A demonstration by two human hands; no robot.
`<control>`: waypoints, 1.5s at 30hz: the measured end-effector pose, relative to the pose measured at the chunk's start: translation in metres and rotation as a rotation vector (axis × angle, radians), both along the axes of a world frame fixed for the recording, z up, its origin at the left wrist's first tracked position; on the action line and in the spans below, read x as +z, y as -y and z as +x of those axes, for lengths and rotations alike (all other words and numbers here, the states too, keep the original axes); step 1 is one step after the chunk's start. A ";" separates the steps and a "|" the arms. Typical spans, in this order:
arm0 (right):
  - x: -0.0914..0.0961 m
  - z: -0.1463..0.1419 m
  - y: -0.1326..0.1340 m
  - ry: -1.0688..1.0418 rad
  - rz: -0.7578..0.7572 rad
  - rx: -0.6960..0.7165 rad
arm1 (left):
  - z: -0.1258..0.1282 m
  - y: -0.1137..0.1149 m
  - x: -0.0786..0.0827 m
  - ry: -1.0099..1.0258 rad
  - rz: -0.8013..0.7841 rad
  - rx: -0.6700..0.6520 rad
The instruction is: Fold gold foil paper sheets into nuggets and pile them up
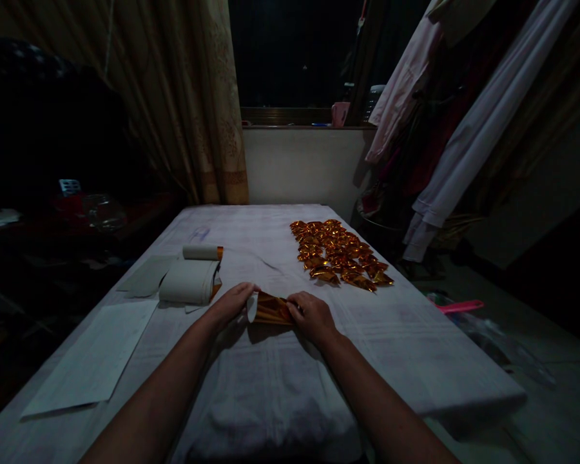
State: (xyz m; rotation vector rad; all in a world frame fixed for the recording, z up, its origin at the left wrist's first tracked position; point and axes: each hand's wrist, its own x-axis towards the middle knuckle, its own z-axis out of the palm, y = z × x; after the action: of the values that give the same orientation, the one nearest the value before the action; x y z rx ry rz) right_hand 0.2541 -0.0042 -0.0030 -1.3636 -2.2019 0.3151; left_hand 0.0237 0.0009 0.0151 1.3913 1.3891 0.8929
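Reaching up from the bottom edge, my left hand point(232, 303) and right hand point(314, 317) each pinch one end of a shiny gold foil paper sheet point(270, 309), mid-frame on the white cloth-covered table point(290, 393). Pulling too hard might rip it.

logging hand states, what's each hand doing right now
Left hand: closed, pinching the left end of the gold foil sheet.
Right hand: closed on its right end.

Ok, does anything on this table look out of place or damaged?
Nothing is broken or spilled. The only oddity is that the paper stack curls over at its right end, and a sheet behind it lies rolled up.
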 end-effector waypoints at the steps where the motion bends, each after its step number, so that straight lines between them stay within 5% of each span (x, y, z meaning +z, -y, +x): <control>1: -0.001 0.000 0.000 0.009 0.023 0.006 | 0.001 0.002 -0.001 0.017 -0.006 0.028; 12: -0.010 -0.004 -0.003 0.105 0.286 0.080 | 0.018 0.021 -0.008 0.119 0.038 0.180; 24: 0.006 -0.003 -0.021 -0.091 0.296 0.122 | 0.015 0.016 0.004 0.105 0.124 0.182; 36: 0.001 -0.014 -0.045 -0.596 -0.346 0.136 | 0.010 0.000 -0.001 0.224 0.124 0.272; 45: -0.001 -0.010 -0.042 -0.679 -0.401 0.104 | 0.006 0.004 -0.005 0.171 0.086 0.346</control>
State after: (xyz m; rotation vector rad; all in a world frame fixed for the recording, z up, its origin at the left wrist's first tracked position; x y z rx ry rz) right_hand 0.2444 0.0380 -0.0035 -1.1003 -1.6807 1.1257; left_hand 0.0292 -0.0027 0.0104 1.1230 1.4972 1.2794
